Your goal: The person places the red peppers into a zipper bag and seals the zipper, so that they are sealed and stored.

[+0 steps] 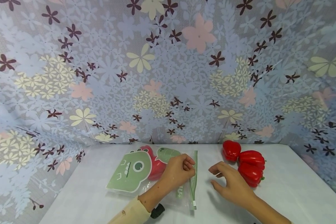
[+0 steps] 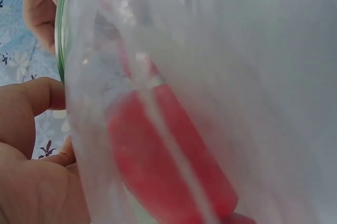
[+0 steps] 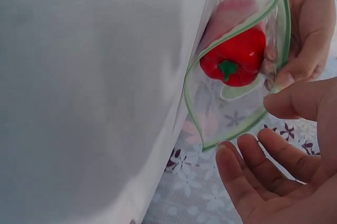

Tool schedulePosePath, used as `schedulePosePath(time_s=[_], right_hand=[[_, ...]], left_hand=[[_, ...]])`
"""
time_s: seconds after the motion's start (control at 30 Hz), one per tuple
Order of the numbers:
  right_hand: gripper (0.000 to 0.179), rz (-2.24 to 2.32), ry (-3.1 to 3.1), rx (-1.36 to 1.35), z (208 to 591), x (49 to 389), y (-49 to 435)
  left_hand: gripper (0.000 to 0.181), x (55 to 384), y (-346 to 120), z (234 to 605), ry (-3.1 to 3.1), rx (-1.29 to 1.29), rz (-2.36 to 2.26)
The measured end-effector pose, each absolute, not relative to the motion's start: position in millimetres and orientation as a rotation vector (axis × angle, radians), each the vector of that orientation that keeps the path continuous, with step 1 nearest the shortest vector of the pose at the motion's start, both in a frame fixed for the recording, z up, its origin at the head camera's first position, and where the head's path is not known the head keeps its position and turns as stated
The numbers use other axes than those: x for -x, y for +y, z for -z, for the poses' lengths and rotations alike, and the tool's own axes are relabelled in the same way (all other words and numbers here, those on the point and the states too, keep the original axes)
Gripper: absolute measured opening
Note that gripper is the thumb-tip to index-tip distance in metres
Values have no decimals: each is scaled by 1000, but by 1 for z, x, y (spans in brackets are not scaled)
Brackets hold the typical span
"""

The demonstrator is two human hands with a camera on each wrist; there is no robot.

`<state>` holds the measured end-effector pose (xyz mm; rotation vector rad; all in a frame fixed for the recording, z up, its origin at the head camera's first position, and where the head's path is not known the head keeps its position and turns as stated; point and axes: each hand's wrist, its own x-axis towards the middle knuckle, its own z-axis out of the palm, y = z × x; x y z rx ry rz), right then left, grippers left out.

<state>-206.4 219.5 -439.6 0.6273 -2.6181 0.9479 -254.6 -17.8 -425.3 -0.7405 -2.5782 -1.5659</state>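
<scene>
Nearest, at the lower edge: cream left sleeve, with a black object, identity unclear, just beside. Next, right hand holding nothing, fingers loosely bent and thumb spread, just to the right of a transparent zip bag; left hand pinching the bag's mouth edge. Bag with green cartoon print, lying on the white counter; green zip strip unfastened, gaping in the right wrist view. Inside, at least one red bell pepper, exact count obscured by print and film. Past the right hand, three loose red bell peppers, grouped outside the bag. Farthest, floral cloth backdrop. Stage, by inference: filling partly done; left to do, bagging of the three outside and closure of the zip.
</scene>
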Motion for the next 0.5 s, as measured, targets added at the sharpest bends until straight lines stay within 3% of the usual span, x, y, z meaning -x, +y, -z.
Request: schedulePosePath(time_s=[0.5], right_hand=[[48,-722,-2581,-388,432,185,243]], left_hand=[[15,253,-16,426,-2577,751,1581]])
